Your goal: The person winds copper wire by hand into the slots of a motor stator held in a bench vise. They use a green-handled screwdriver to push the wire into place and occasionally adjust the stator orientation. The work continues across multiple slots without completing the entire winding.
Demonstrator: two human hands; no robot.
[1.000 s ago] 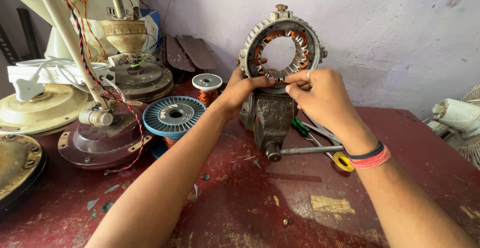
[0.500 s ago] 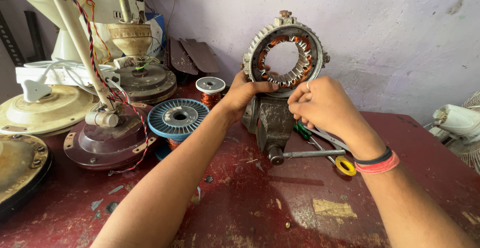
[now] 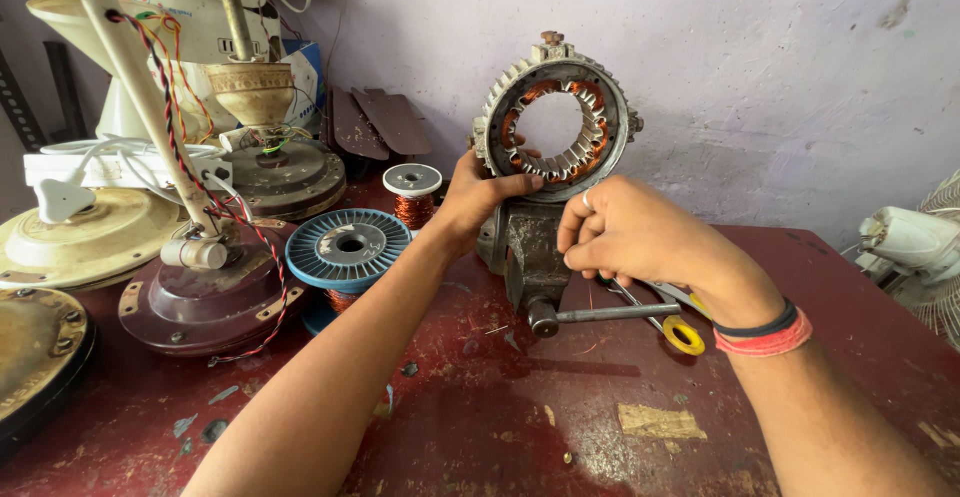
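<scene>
Left hand [image 3: 480, 197]: fingers closed on the lower left rim of the stator ring [image 3: 556, 117], thumb lying across its face. Right hand [image 3: 625, 232]: fingers curled together just below the ring, fingertips pinched; what they pinch cannot be told.

Stator ring: round, grey toothed metal, slotted inner edge, copper windings packed in the slots, centre open. Stands upright, clamped in the bench vise [image 3: 530, 257], towards the back edge of the table [image 3: 500, 427].

Bench vise: dark, worn cast metal, with a plain steel handle bar [image 3: 610, 313] pointing right.

Yellow-handled tool [image 3: 684, 336]: lies just right of the vise, partly under the right wrist.

Blue spool [image 3: 347, 249]: plastic, flat round flange, copper wire wound beneath; left of the vise. Small spool [image 3: 412, 193]: grey top, copper wire, behind the blue one.

Maroon fan motor housing [image 3: 205, 302]: domed, glossy, near the left edge, with twisted red and black wire [image 3: 170, 127] running up a cream rod.

Table: dark red, chipped and scratched paint.
</scene>
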